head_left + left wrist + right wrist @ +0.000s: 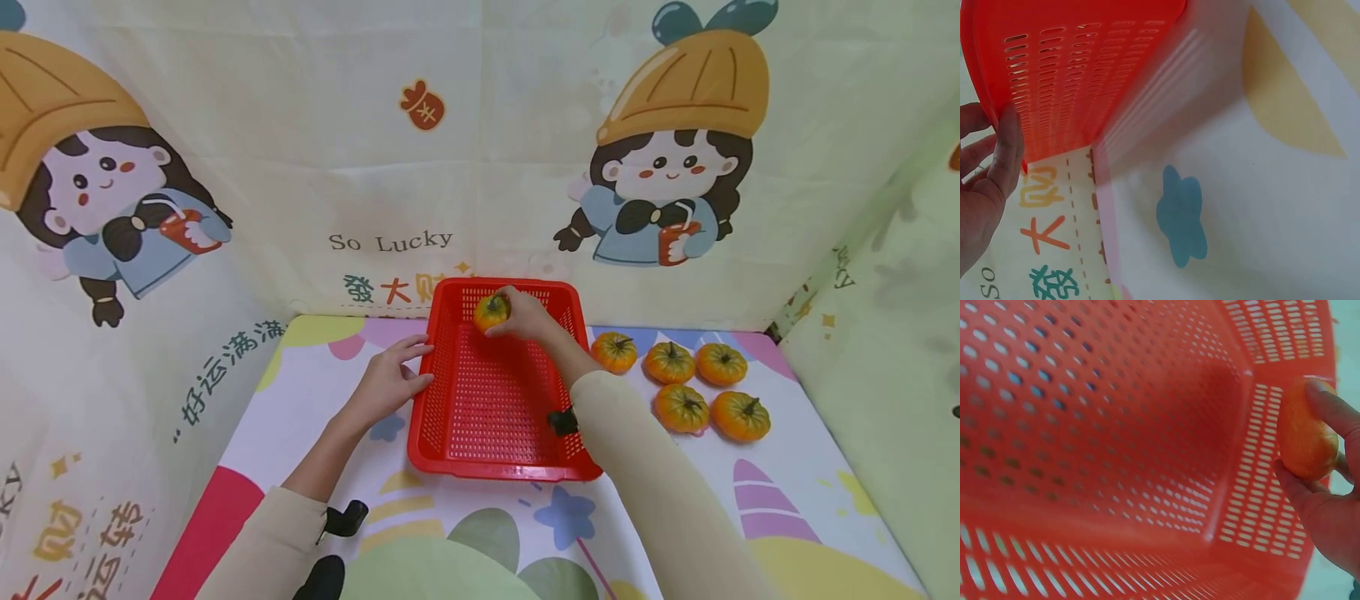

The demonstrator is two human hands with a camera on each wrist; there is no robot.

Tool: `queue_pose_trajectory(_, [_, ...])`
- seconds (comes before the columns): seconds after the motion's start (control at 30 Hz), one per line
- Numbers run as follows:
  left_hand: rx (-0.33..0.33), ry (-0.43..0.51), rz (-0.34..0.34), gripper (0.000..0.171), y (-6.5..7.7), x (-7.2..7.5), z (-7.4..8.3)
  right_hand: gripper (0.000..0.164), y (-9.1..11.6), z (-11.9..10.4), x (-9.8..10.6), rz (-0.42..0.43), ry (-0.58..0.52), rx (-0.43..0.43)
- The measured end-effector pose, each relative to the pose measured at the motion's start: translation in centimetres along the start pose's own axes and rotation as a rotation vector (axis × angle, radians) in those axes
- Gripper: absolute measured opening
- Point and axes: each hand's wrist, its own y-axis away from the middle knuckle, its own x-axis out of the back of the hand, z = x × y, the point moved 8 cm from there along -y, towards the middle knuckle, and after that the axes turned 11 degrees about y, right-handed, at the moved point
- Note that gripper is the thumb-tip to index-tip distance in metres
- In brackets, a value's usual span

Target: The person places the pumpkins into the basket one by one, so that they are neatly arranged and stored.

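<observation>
A small orange pumpkin [491,313] with a green-tinged top is held by my right hand [525,317] over the far end of a red plastic basket [506,473]. In the right wrist view, the thumb and fingers [1297,490] grip the pumpkin [1307,434] on its sides, near the basket's perforated end wall. My left hand [390,377] is at the basket's left rim, its fingers fairly straight. The left wrist view has the fingertips right at the rim of the basket [1066,69], one digit lying along the outer wall.
Several more small pumpkins [675,408] rest on the patterned tablecloth [570,517] to the right of the basket. A printed cloth backdrop [510,167] rises directly behind the basket and along both sides.
</observation>
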Motion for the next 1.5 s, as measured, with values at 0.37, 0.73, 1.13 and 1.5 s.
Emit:
queue_pose_trajectory(0.37, [-0.009, -0.019, 0.001, 0.055, 0.0, 0.1, 0.1, 0.068, -0.7, 0.6, -3.5, -0.002, -0.048, -0.045])
queue_pose_trajectory(0.73, [0.001, -0.009, -0.012, 0.055, 0.1, -0.1, 0.0, 0.077, -1.3, 1.3, -5.6, 0.032, -0.124, -0.155])
queue_pose_trajectory(1.13, [0.003, -0.014, -0.013, 0.055, 0.0, -0.1, 0.2, 0.077, -1.0, 1.1, -5.8, 0.057, -0.134, -0.155])
queue_pose_trajectory(1.5, [-0.002, 0.002, -0.011, 0.055, 0.0, -0.1, 0.0, 0.08, -1.2, 1.1, -6.2, 0.035, -0.121, -0.145])
